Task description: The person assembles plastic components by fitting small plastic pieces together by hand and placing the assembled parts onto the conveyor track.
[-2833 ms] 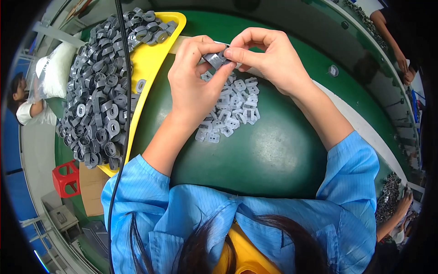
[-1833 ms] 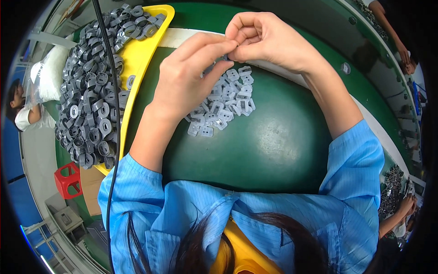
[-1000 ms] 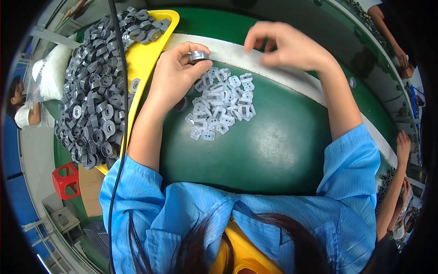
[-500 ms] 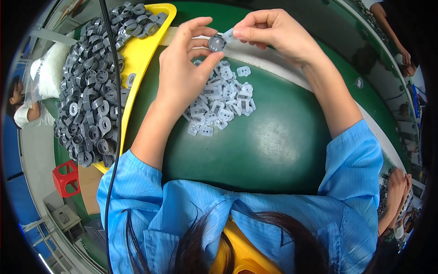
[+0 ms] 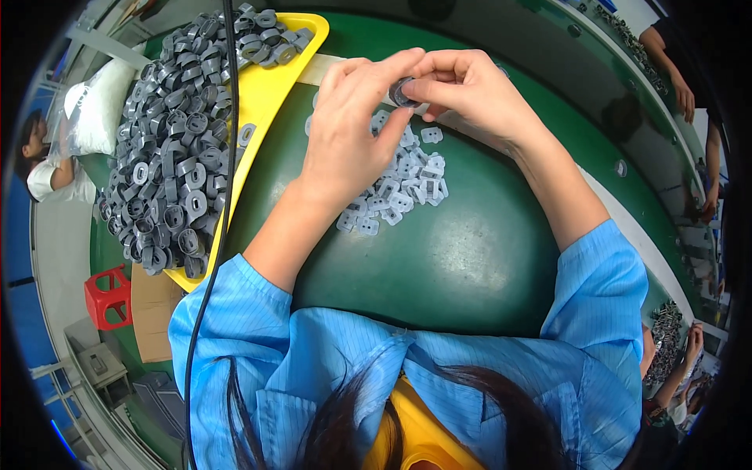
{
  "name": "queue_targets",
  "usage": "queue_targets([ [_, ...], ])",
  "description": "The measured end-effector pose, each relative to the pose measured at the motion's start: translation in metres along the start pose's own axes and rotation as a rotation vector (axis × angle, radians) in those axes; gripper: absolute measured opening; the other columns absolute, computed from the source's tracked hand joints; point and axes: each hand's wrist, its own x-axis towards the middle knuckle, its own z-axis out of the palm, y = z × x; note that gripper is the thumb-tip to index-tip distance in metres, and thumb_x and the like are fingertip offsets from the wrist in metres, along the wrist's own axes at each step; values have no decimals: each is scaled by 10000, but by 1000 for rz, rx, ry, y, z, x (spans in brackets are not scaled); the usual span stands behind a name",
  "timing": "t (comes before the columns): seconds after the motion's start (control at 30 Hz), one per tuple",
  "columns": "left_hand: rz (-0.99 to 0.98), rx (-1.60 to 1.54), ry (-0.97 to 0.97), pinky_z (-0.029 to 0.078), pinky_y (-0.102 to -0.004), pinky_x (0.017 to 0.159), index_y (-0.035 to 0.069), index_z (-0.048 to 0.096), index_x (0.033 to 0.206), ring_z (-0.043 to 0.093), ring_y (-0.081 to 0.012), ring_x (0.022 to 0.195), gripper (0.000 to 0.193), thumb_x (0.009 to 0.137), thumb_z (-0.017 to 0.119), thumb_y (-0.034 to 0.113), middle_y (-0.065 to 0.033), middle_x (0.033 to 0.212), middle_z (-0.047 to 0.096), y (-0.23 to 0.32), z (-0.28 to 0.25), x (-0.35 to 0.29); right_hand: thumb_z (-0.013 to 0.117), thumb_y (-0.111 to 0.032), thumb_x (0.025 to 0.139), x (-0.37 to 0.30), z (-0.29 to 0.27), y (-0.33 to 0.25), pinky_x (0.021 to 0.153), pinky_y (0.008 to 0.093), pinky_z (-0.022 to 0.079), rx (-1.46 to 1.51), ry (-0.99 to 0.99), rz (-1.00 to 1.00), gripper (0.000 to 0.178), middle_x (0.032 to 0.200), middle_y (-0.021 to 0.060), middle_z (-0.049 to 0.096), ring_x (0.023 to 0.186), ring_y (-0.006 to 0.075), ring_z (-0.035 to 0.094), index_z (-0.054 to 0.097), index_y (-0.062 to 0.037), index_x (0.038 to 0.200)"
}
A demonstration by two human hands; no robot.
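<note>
A small dark grey plastic cup-shaped part (image 5: 400, 94) is held up between my hands above the far side of the green table. My left hand (image 5: 352, 129) closes on it with fingers and thumb bent around it. My right hand (image 5: 474, 94) has its thumb and fingertips pressed into the part's opening. Whatever lies under those right fingertips is hidden. Below my hands, a loose heap of translucent flat plastic pieces (image 5: 403, 174) lies on the table, partly covered by my left hand.
To the left, a yellow tray (image 5: 266, 110) carries a tall pile of grey plastic parts (image 5: 168, 157). A black cable (image 5: 233, 117) hangs down in front of it. A red stool (image 5: 108, 298) and cardboard (image 5: 153, 313) are lower left. Other people work at both sides.
My right hand has moved in to the grey part, and the translucent piece it held is now hidden. My left fingers have closed further. The whole view has shifted slightly.
</note>
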Motion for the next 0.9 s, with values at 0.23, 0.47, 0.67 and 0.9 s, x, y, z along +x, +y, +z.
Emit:
queue_targets([
  [0.23,110,-17,17,455,-344,880,109,588,1235,563,-243,968,622,646,764,15,-26,1037,676,0,-4,3,682,-88,799,-2,-8,-8,661,227,517,264,-171,248,140,792,77,663,682,108,621,641,26,871],
  [0.47,205,16,-84,453,-339,876,86,636,1162,588,-224,970,573,616,792,11,-42,1007,693,-9,-12,5,629,-16,752,-8,-1,-23,679,244,514,-166,-176,79,151,811,97,680,730,145,657,639,35,894],
  [0.67,246,-73,221,377,-353,884,125,631,1162,595,-196,926,525,657,757,58,8,942,667,1,-1,4,614,-50,773,-3,-3,-11,760,226,488,432,-296,51,259,905,36,648,804,88,609,620,8,1025],
  [0.9,-89,273,-1,352,-414,960,83,506,1280,464,-319,1133,660,682,779,141,-116,1205,518,7,-19,-13,655,-123,760,12,-19,17,705,231,463,290,-80,185,250,876,23,622,745,97,563,621,-23,986],
])
